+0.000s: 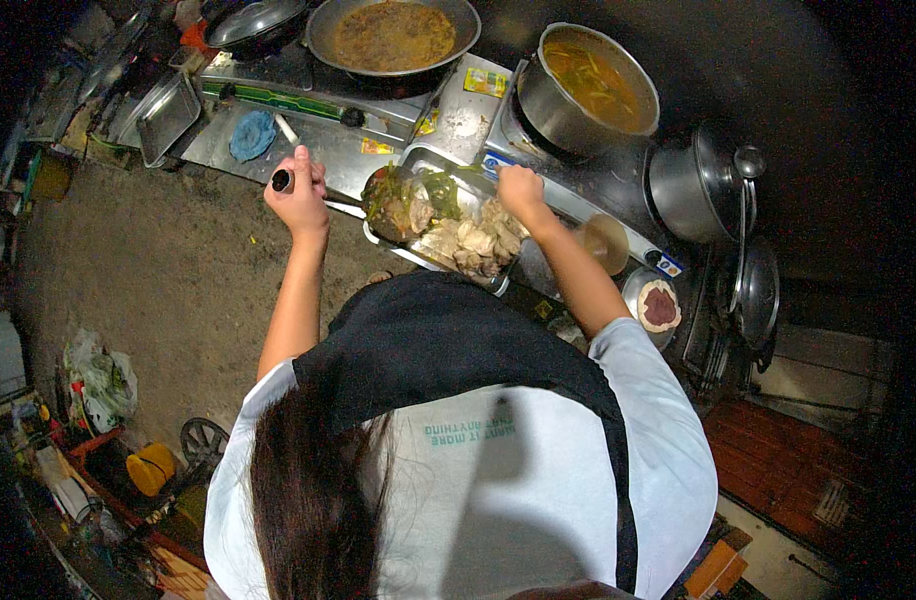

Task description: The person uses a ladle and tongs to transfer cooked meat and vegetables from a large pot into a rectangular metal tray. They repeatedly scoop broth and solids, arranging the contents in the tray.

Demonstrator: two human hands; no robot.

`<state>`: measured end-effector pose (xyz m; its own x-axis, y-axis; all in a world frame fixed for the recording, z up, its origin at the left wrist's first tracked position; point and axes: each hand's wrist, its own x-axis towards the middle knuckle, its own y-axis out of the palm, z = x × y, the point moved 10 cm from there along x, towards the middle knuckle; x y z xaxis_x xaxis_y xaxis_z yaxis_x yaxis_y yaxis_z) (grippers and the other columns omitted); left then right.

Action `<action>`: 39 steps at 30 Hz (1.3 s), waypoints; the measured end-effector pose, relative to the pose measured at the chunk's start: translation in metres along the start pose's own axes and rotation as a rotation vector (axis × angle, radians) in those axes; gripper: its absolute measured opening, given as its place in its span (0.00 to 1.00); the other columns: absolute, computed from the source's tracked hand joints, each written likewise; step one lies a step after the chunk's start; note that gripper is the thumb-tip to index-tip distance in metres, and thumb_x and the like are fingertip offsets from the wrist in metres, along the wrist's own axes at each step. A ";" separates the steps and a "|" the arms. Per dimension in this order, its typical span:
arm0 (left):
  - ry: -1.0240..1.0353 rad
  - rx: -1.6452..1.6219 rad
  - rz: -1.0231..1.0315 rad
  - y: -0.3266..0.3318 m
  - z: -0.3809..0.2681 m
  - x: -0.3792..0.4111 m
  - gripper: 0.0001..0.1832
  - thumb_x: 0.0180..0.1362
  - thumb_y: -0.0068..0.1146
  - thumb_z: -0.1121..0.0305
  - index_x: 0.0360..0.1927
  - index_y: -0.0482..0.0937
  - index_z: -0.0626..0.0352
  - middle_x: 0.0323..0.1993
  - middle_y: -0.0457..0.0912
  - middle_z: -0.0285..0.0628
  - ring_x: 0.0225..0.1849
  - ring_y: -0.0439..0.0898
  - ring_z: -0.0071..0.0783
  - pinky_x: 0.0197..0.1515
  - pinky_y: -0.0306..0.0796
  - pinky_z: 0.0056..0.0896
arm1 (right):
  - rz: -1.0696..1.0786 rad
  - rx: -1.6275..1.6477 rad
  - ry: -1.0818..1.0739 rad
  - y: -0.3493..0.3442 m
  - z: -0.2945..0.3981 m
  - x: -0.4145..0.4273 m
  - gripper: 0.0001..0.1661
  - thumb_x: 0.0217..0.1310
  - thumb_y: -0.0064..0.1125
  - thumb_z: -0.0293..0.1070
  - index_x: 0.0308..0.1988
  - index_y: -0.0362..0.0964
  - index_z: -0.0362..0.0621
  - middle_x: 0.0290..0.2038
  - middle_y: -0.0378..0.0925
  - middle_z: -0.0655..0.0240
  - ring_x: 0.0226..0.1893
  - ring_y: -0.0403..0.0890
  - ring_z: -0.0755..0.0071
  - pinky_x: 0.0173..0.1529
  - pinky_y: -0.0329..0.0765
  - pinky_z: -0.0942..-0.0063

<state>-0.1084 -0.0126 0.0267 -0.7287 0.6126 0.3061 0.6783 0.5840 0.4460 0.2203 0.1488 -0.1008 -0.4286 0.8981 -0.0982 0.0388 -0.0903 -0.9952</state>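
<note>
My left hand (300,193) is closed around the handle of a metal ladle or turner (343,199), and the dark end of the handle points up. The utensil's wide head holds green vegetables and pieces of pale cooked meat (420,214), over the left side of a rectangular metal tray (428,154). More pale meat (476,240) is heaped at the tray's near right, and green vegetables (440,193) lie toward its far side. At the tray's far right rim, my right hand (521,191) is closed on the edge; its fingertips are partly hidden.
Behind the tray stand a wide pan of brown food (394,34) and a deep pot of soup (596,82). A lidded pot (694,184) is at right, with a long ladle (744,225) beside it. A blue cloth (252,136) and another tray (169,120) lie left on the counter.
</note>
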 end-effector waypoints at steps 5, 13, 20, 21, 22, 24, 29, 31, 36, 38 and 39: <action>-0.061 0.060 -0.023 0.002 0.004 -0.004 0.19 0.59 0.55 0.67 0.14 0.64 0.57 0.11 0.67 0.34 0.11 0.62 0.18 0.14 0.55 0.19 | 0.073 -0.056 0.057 0.040 -0.014 0.015 0.11 0.56 0.50 0.37 0.37 0.78 0.50 0.34 0.79 0.55 0.36 0.80 0.51 0.40 0.77 0.55; -0.050 0.029 -0.032 -0.001 0.008 -0.004 0.19 0.59 0.56 0.67 0.15 0.65 0.57 0.12 0.68 0.34 0.11 0.62 0.17 0.13 0.54 0.19 | 0.111 0.210 -0.030 0.015 0.024 -0.018 0.15 0.52 0.54 0.37 0.40 0.78 0.44 0.34 0.79 0.54 0.37 0.80 0.50 0.42 0.77 0.58; -0.056 0.016 -0.036 0.010 0.005 -0.006 0.19 0.59 0.55 0.67 0.14 0.65 0.58 0.12 0.68 0.35 0.11 0.62 0.17 0.13 0.53 0.18 | 0.186 0.481 -0.045 0.024 0.045 -0.049 0.25 0.49 0.61 0.48 0.45 0.75 0.46 0.35 0.78 0.50 0.37 0.79 0.45 0.46 0.73 0.56; -0.050 0.024 -0.039 0.012 0.003 -0.007 0.19 0.59 0.55 0.67 0.14 0.65 0.58 0.12 0.68 0.35 0.11 0.62 0.17 0.13 0.53 0.18 | 0.189 0.485 -0.027 0.019 0.049 -0.057 0.25 0.49 0.61 0.48 0.45 0.75 0.45 0.34 0.78 0.49 0.37 0.78 0.46 0.46 0.73 0.57; -0.047 0.031 -0.039 0.014 0.002 -0.007 0.20 0.59 0.55 0.67 0.14 0.64 0.58 0.11 0.67 0.34 0.11 0.62 0.17 0.13 0.53 0.18 | 0.227 0.454 -0.076 0.006 0.059 -0.067 0.27 0.49 0.61 0.48 0.48 0.73 0.46 0.33 0.78 0.49 0.36 0.79 0.46 0.45 0.73 0.57; -0.048 0.014 -0.033 0.018 0.002 -0.008 0.20 0.59 0.55 0.68 0.13 0.64 0.58 0.11 0.67 0.34 0.11 0.62 0.17 0.13 0.53 0.18 | 0.194 0.371 -0.037 0.025 0.057 -0.072 0.27 0.50 0.60 0.47 0.49 0.72 0.48 0.33 0.78 0.49 0.35 0.79 0.46 0.44 0.74 0.57; 0.009 -0.019 0.014 0.033 -0.009 -0.009 0.20 0.59 0.54 0.69 0.13 0.64 0.58 0.11 0.67 0.34 0.11 0.62 0.18 0.13 0.54 0.18 | 0.178 0.331 0.105 0.040 0.050 -0.084 0.24 0.52 0.59 0.43 0.49 0.72 0.45 0.31 0.78 0.50 0.36 0.79 0.46 0.43 0.74 0.55; 0.001 -0.019 0.071 0.041 -0.008 -0.011 0.20 0.59 0.54 0.69 0.13 0.64 0.59 0.11 0.67 0.34 0.11 0.62 0.17 0.14 0.54 0.18 | 0.132 0.444 0.070 0.037 0.046 -0.087 0.24 0.52 0.60 0.43 0.48 0.73 0.45 0.33 0.78 0.50 0.36 0.79 0.47 0.43 0.74 0.57; 0.030 0.060 0.141 0.056 -0.005 -0.019 0.19 0.58 0.55 0.70 0.13 0.66 0.60 0.11 0.68 0.34 0.11 0.63 0.17 0.14 0.55 0.19 | 0.121 0.751 0.139 0.055 -0.003 -0.100 0.27 0.50 0.62 0.43 0.49 0.72 0.42 0.40 0.77 0.48 0.39 0.80 0.53 0.45 0.73 0.66; 0.071 0.125 0.162 0.060 -0.008 -0.024 0.19 0.58 0.56 0.70 0.12 0.67 0.60 0.10 0.68 0.33 0.11 0.63 0.16 0.15 0.54 0.20 | 0.008 0.694 0.116 0.036 -0.026 -0.109 0.23 0.51 0.60 0.43 0.46 0.74 0.43 0.39 0.77 0.49 0.38 0.80 0.52 0.45 0.74 0.62; 0.098 0.169 0.203 0.063 -0.006 -0.025 0.18 0.58 0.55 0.71 0.13 0.67 0.61 0.11 0.68 0.33 0.13 0.63 0.16 0.17 0.58 0.21 | -0.135 0.665 0.109 0.022 -0.040 -0.118 0.21 0.51 0.58 0.43 0.44 0.76 0.45 0.36 0.78 0.49 0.37 0.80 0.50 0.45 0.74 0.60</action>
<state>-0.0479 0.0052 0.0520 -0.5765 0.6766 0.4581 0.8114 0.5403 0.2231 0.3082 0.0579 -0.1110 -0.2964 0.9550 -0.0077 -0.5860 -0.1883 -0.7881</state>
